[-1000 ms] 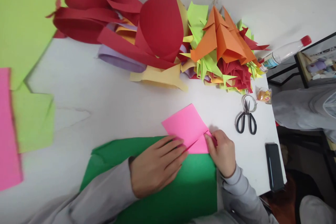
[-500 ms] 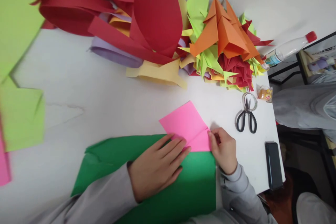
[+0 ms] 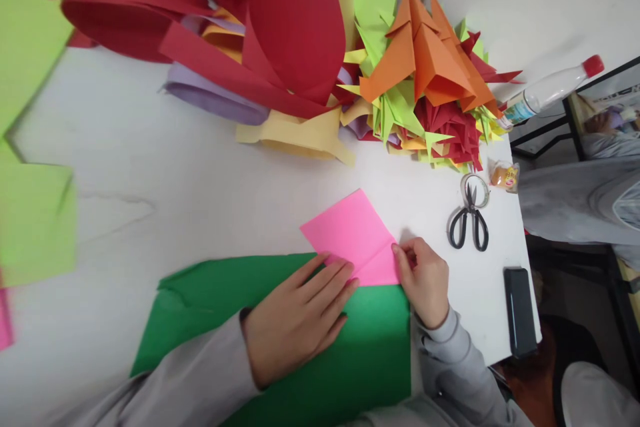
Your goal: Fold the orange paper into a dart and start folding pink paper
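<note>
A folded sheet of pink paper [image 3: 350, 223] lies partly on a large green sheet [image 3: 380, 340] and partly on the white table, with a flap turned over on its near right side. My left hand [image 3: 303, 320] rests flat across the left part of the pink paper, fingers stretched out and pointing right. At the paper's right corner, my right hand [image 3: 425, 280] pinches the edge between thumb and forefinger. My left fingertips cover the near left part of the paper.
Black-handled scissors [image 3: 469, 217] lie against a roll of tape [image 3: 480, 190] at the right. Near them are a wrapped snack [image 3: 505, 176], a dark phone [image 3: 520, 312] and a plastic bottle [image 3: 555, 90]. Folded orange paper [image 3: 415, 53] and red paper strips [image 3: 295, 27] pile up behind.
Both hands keep nearly the same hold on the pink paper. The whole view has shifted slightly, with the things at the left edge moving a little further left.
</note>
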The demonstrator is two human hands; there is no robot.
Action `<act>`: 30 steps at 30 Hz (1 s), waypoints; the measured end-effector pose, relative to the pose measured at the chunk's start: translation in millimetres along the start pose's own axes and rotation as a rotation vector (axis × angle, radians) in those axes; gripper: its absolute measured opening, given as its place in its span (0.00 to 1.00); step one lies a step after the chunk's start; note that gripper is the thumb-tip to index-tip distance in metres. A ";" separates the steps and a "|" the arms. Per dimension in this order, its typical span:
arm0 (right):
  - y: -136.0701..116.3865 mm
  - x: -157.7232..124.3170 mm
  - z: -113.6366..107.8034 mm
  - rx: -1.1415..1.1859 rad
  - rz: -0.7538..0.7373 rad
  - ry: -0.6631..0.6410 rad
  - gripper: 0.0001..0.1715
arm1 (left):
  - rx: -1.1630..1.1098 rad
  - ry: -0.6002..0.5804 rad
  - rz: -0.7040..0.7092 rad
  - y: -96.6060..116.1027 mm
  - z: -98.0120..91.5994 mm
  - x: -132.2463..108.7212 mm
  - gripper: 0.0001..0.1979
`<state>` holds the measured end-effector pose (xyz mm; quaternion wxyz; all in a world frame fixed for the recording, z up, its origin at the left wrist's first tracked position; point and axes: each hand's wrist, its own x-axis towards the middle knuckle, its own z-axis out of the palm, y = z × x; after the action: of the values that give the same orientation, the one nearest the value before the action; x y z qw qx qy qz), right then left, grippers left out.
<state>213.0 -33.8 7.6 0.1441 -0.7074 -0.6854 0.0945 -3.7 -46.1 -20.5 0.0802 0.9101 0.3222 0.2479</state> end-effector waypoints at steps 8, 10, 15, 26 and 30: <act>0.5 -0.4 1.8 0.002 0.002 0.014 0.18 | 0.022 0.020 -0.020 2.4 0.3 -0.4 0.16; 0.7 0.0 1.7 -0.002 -0.001 0.009 0.17 | 0.033 0.040 -0.016 3.6 1.1 -1.1 0.16; 0.5 1.0 1.0 -0.018 -0.017 0.021 0.18 | 0.039 0.052 -0.019 4.4 1.0 -1.6 0.15; 1.9 1.0 1.5 -0.038 -0.037 0.018 0.19 | 0.077 0.103 0.018 4.7 2.4 -1.0 0.15; 1.4 1.0 1.0 -0.043 -0.043 0.014 0.19 | 0.089 0.106 0.019 6.6 1.8 -3.7 0.16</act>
<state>214.1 -32.8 6.3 0.1358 -0.6960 -0.7014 0.0716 -1.7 -53.5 -21.5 0.0201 0.9013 0.3282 0.2819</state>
